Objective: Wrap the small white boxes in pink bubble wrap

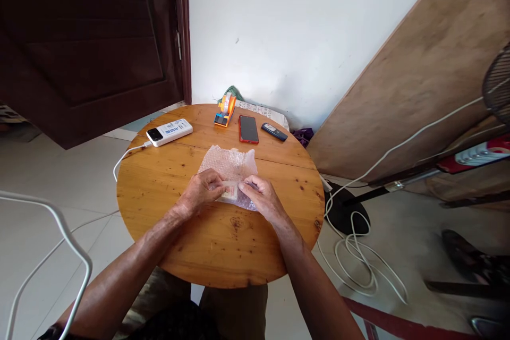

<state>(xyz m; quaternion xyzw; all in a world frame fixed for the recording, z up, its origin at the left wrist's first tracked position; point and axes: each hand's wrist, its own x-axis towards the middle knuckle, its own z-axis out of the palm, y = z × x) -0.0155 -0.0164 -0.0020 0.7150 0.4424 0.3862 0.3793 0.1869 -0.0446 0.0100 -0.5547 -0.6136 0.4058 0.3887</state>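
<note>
A sheet of bubble wrap (pixel 228 162) lies on the round wooden table in front of me. Near its front edge is a small pale flat item (pixel 230 190) with reddish print, too small to read. My left hand (pixel 202 190) is closed on the bubble wrap at the left of this item, thumb and forefinger pressed together. From the other side, my right hand (pixel 260 194) pinches the wrap at the item's right edge. Both hands rest low over the sheet, and their fingers partly hide what lies between them.
On the table (pixel 235 255) stand an orange tape dispenser (pixel 226 110), a red-edged smartphone (pixel 249 129), a dark blue handset (pixel 274 132) and a white power bank (pixel 170 132) with a cable. A dark door (pixel 91 37) is at left; a fan base (pixel 346 210) and cables are at right.
</note>
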